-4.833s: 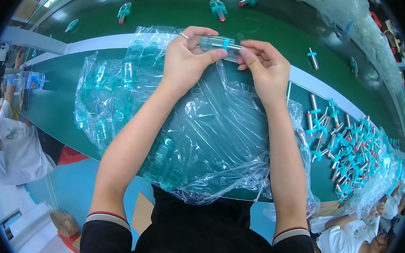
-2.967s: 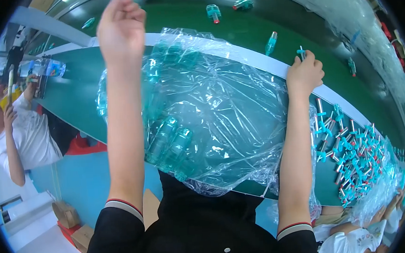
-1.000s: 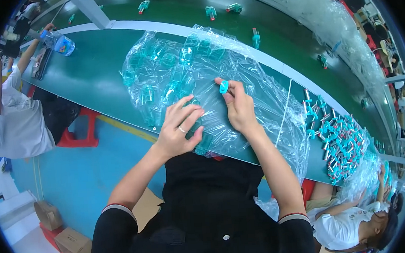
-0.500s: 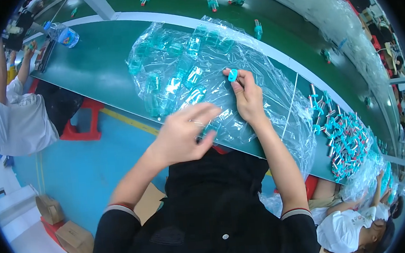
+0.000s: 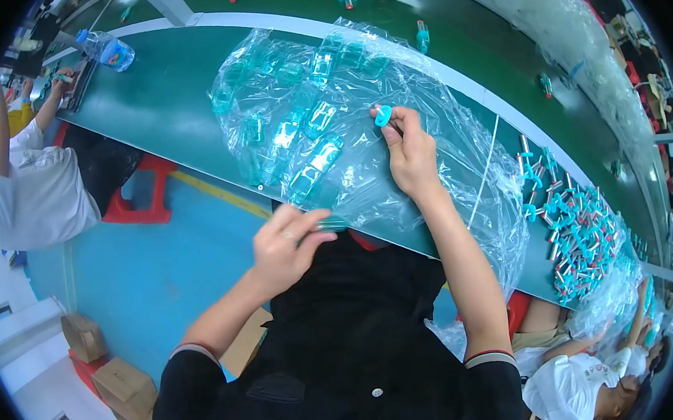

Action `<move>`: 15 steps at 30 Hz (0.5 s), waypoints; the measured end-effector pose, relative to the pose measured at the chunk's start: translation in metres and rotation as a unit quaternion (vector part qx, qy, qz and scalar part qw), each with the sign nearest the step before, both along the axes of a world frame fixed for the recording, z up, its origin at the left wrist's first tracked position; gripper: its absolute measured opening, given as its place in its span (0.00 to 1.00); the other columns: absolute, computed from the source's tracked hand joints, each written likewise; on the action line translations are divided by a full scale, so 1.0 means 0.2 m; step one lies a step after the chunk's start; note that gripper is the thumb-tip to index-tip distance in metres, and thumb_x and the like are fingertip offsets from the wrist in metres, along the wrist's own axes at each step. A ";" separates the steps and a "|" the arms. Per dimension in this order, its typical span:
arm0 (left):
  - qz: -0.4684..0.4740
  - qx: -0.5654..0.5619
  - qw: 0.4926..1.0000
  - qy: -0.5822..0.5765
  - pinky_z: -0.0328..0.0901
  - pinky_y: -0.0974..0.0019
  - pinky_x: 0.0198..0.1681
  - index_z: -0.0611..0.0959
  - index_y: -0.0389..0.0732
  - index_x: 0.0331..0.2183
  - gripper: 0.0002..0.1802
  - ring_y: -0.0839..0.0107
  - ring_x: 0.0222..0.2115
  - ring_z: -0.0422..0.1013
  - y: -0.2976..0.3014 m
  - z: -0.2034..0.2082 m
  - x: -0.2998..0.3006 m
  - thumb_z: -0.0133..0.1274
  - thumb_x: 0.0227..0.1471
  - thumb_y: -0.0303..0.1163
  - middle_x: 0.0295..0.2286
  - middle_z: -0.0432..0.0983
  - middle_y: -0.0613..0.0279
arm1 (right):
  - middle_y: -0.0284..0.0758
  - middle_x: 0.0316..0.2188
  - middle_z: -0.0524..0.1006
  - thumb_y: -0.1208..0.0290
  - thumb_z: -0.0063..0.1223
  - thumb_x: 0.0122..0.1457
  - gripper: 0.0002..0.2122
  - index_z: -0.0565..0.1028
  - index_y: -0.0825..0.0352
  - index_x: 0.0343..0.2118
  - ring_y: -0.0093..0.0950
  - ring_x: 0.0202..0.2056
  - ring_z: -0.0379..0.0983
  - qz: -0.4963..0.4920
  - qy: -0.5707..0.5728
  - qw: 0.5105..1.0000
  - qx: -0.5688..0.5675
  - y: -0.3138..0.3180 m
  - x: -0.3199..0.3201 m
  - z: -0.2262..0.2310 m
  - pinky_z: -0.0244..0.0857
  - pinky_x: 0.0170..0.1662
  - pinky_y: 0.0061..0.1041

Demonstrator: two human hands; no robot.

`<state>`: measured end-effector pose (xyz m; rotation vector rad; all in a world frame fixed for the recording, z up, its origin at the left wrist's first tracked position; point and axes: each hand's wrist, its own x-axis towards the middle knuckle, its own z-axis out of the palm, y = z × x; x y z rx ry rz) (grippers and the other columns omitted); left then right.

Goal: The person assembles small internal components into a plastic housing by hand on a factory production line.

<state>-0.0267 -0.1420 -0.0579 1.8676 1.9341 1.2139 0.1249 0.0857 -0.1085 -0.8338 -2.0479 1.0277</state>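
Two pinch grips noted. Left hand held a translucent teal plastic shell between thumb and fingers, by the near edge of the dark green tabletop. Right hand gripped a small turquoise oval plastic piece, fingers narrow, above crumpled clear plastic film. More teal shells lay toward the film's left; whether inside or beneath it, I could not tell. A heap of turquoise-and-metal rods with red ends lay rightward, apart from both hands. Step in hand, as judged: taking up one shell while the oval piece was held ready. Next move appeared to call for raising the shell clear of film and edge and squaring it with the oval piece, neither pinch loosened.
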 end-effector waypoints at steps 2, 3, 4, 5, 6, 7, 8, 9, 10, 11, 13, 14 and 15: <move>0.109 -0.013 0.988 -0.105 0.70 0.67 0.28 0.84 0.38 0.43 0.20 0.72 0.26 0.73 -0.12 0.11 -0.08 0.65 0.46 0.17 0.33 0.73 0.60 | 0.42 0.49 0.82 0.78 0.47 0.69 0.09 0.69 0.70 0.50 0.37 0.50 0.81 -0.005 -0.004 1.000 -0.004 0.02 0.01 -0.01 0.73 0.52 0.31; 0.183 -0.032 0.963 -0.198 0.71 0.67 0.30 0.85 0.39 0.43 0.19 0.73 0.27 0.74 -0.17 0.16 -0.14 0.64 0.47 0.17 0.33 0.72 0.61 | 0.42 0.48 0.82 0.78 0.47 0.69 0.09 0.69 0.70 0.50 0.37 0.50 0.81 -0.006 -0.014 1.000 -0.009 0.02 0.01 -0.02 0.73 0.52 0.31; 0.167 -0.005 0.952 -0.256 0.72 0.68 0.30 0.85 0.40 0.43 0.18 0.73 0.27 0.74 -0.19 0.22 -0.22 0.62 0.47 0.17 0.34 0.72 0.61 | 0.41 0.49 0.82 0.77 0.47 0.70 0.09 0.69 0.70 0.50 0.36 0.51 0.80 -0.006 -0.005 0.999 -0.045 0.00 -0.01 0.01 0.72 0.54 0.30; 0.152 0.026 0.936 -0.315 0.72 0.69 0.30 0.86 0.40 0.42 0.17 0.73 0.27 0.75 -0.18 0.27 -0.27 0.61 0.48 0.17 0.34 0.72 0.61 | 0.42 0.49 0.82 0.76 0.47 0.70 0.09 0.69 0.70 0.50 0.36 0.52 0.79 -0.007 0.048 0.996 -0.080 0.01 -0.01 0.00 0.70 0.56 0.30; 0.111 0.039 0.967 -0.226 0.73 0.68 0.32 0.86 0.39 0.42 0.16 0.73 0.29 0.76 -0.10 0.28 -0.29 0.61 0.49 0.19 0.35 0.72 0.60 | 0.42 0.49 0.82 0.76 0.47 0.70 0.08 0.69 0.70 0.50 0.36 0.54 0.78 -0.007 0.100 0.988 -0.115 0.03 0.00 -0.01 0.67 0.58 0.29; 0.073 0.055 0.987 -0.133 0.74 0.67 0.34 0.85 0.39 0.42 0.15 0.72 0.32 0.77 0.03 0.31 -0.29 0.61 0.50 0.21 0.35 0.71 0.60 | 0.47 0.50 0.80 0.74 0.48 0.70 0.09 0.70 0.69 0.49 0.41 0.57 0.75 0.004 0.201 0.962 -0.183 0.07 0.03 -0.03 0.63 0.64 0.35; 0.041 0.011 0.977 -0.208 0.73 0.65 0.37 0.85 0.39 0.42 0.15 0.71 0.36 0.77 0.17 0.31 -0.24 0.63 0.50 0.24 0.35 0.72 0.60 | 0.51 0.50 0.79 0.75 0.46 0.71 0.08 0.70 0.68 0.49 0.45 0.57 0.75 0.031 0.292 0.924 -0.246 0.10 0.06 -0.05 0.63 0.64 0.39; 0.010 -0.032 0.960 -0.280 0.72 0.63 0.40 0.86 0.40 0.42 0.15 0.71 0.39 0.76 0.31 0.30 -0.19 0.65 0.50 0.27 0.35 0.72 0.61 | 0.54 0.50 0.78 0.76 0.44 0.71 0.07 0.70 0.66 0.49 0.49 0.56 0.74 0.058 0.379 0.871 -0.307 0.14 0.08 -0.07 0.64 0.64 0.43; 0.006 -0.057 0.966 -0.251 0.71 0.62 0.43 0.86 0.41 0.43 0.16 0.69 0.42 0.75 0.44 0.27 -0.15 0.65 0.50 0.30 0.36 0.73 0.60 | 0.61 0.52 0.75 0.75 0.43 0.71 0.07 0.70 0.68 0.49 0.56 0.57 0.71 0.079 0.413 0.836 -0.352 0.17 0.08 -0.08 0.62 0.65 0.51; -0.001 -0.082 0.971 -0.224 0.70 0.61 0.46 0.86 0.41 0.44 0.17 0.67 0.45 0.75 0.56 0.20 -0.12 0.66 0.50 0.33 0.36 0.74 0.59 | 0.62 0.52 0.74 0.75 0.43 0.71 0.08 0.70 0.70 0.48 0.57 0.59 0.69 0.065 0.442 0.799 -0.403 0.18 0.09 -0.07 0.61 0.66 0.52; -0.040 -0.014 0.983 -0.177 0.69 0.61 0.47 0.85 0.44 0.48 0.21 0.61 0.44 0.76 0.72 0.11 -0.03 0.66 0.51 0.34 0.38 0.76 0.56 | 0.63 0.55 0.71 0.73 0.44 0.71 0.09 0.70 0.74 0.47 0.59 0.62 0.65 0.052 0.488 0.742 -0.457 0.18 0.10 -0.05 0.59 0.68 0.56; -0.078 -0.055 0.974 -0.204 0.68 0.60 0.52 0.80 0.44 0.55 0.27 0.59 0.46 0.75 0.73 0.09 -0.02 0.63 0.53 0.30 0.42 0.77 0.56 | 0.63 0.55 0.71 0.73 0.44 0.71 0.09 0.70 0.74 0.47 0.59 0.62 0.65 0.053 0.487 0.742 -0.457 0.17 0.10 -0.05 0.59 0.68 0.56; -0.077 -0.055 0.975 -0.203 0.68 0.60 0.52 0.80 0.44 0.55 0.27 0.59 0.46 0.75 0.70 0.07 -0.02 0.63 0.53 0.30 0.42 0.77 0.56 | 0.63 0.54 0.72 0.73 0.46 0.71 0.09 0.70 0.74 0.47 0.59 0.61 0.65 0.034 0.500 0.737 -0.453 0.17 0.11 -0.06 0.59 0.68 0.56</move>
